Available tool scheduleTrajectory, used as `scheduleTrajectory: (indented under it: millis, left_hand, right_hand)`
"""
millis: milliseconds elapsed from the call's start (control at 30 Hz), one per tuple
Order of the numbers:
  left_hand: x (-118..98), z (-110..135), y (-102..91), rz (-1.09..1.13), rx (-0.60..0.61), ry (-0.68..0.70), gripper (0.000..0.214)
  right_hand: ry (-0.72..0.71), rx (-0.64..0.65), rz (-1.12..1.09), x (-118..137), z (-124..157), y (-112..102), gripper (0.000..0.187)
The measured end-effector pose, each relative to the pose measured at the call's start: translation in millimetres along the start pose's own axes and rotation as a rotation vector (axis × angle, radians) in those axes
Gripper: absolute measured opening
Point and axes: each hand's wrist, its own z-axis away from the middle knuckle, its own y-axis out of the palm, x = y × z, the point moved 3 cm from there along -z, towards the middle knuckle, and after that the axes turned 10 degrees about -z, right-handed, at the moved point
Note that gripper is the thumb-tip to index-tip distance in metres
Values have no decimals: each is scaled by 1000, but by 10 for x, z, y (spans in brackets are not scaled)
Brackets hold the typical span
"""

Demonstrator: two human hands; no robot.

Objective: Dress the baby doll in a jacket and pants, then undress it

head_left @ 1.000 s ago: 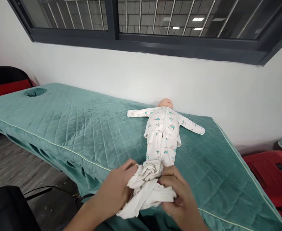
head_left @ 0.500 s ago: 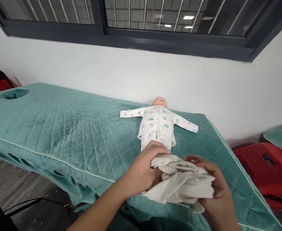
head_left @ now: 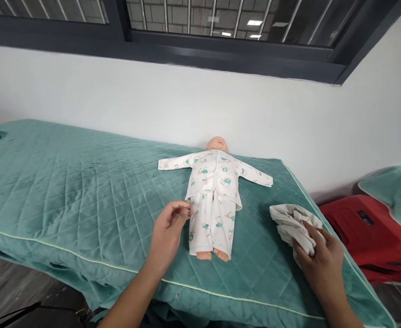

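A baby doll (head_left: 217, 143) lies face up on the green quilted bed cover, its arms spread. It wears a white printed shirt (head_left: 214, 175) and matching white printed trousers (head_left: 211, 225), with both feet showing below the hems. Beside the left edge of the trousers is my left hand (head_left: 168, 230), thumb and forefinger drawn together; whether they touch or pinch the fabric, I cannot tell. My right hand (head_left: 321, 259) grips a crumpled off-white cloth (head_left: 294, 223), bunched up over the bed to the right of the doll.
The bed (head_left: 84, 191) runs along a white wall under a dark-framed window (head_left: 173, 52). A red plastic chair (head_left: 367, 218) with green fabric over it stands past the bed's right end. Cables (head_left: 50, 307) lie on the floor at lower left.
My hands have parted. The right has carried the bunched cloth off to the right; the left has let go of it and moved left beside the doll's trousers, uncovering its legs.
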Motion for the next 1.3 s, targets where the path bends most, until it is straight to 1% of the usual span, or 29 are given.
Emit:
scheduleTrajectory:
  millis: [33,100,267,333,400,467,533,633,733,800,833,900,967,1000,1033,1100,1167,1233,1300]
  left_hand:
    - [16,-4,8,-4,8,-6,24]
    - [36,1,31,-16,21,-12,24]
    - [116,72,34,-36,43,-42,26]
    - [181,107,-1,-56,48,-70,27]
    - [248,134,-46,-80,52,-78,27]
    - [301,153,-84,-93,56,-77,27]
    - [331,168,-109,-102,57,-75,26]
    - [339,197,-122,-113,60,-67,25]
    - [344,235,-126,-114,77,-67,24]
    - [357,256,-134,-113,79,-71,24]
    - [365,264,-140,-113,72,-73,24]
    - [382,276,-153,-113,55,-73,25]
    - [397,284,-166,-116,48,-74,25]
    - [405,287,-172,-115,52,-75,25]
    - [413,290,-180,-116,58,-78,25]
    - [434,294,-204,-120,62,-91,26]
    - [457,293,-232,-123,51,-100,26]
    - [478,290,-250,-125,35,-105,27]
    - [495,292,-252,-130,31,-107,27]
  right_hand:
    - [-38,17,59,-6,48,57,47]
    - [-113,23,151,52,134,106,55]
    - [-260,32,240,244,333,56,74]
    - [-281,-28,273,282,409,-3,85]
    - [-297,-132,315,347,482,-72,96]
    - [-295,-191,333,453,551,-110,101]
    - [-294,-188,317,590,614,-100,99]
    - [-304,-126,266,782,678,-30,94]
    - [-288,-105,196,903,685,11,90]
    - [-267,-91,92,958,677,22,86]
    - [-262,-63,22,983,678,37,84]
    - [-251,46,-137,1026,693,103,76]
    - [-162,177,-298,1025,710,200,65]
    - [-72,210,-397,1002,711,244,59]
    - [47,217,-516,965,705,281,55]
    - [324,174,-781,876,680,330,50]
    - [547,129,-1005,820,647,351,47]
    - [679,125,-1125,807,614,349,46]
    - [750,113,-1186,804,598,330,46]
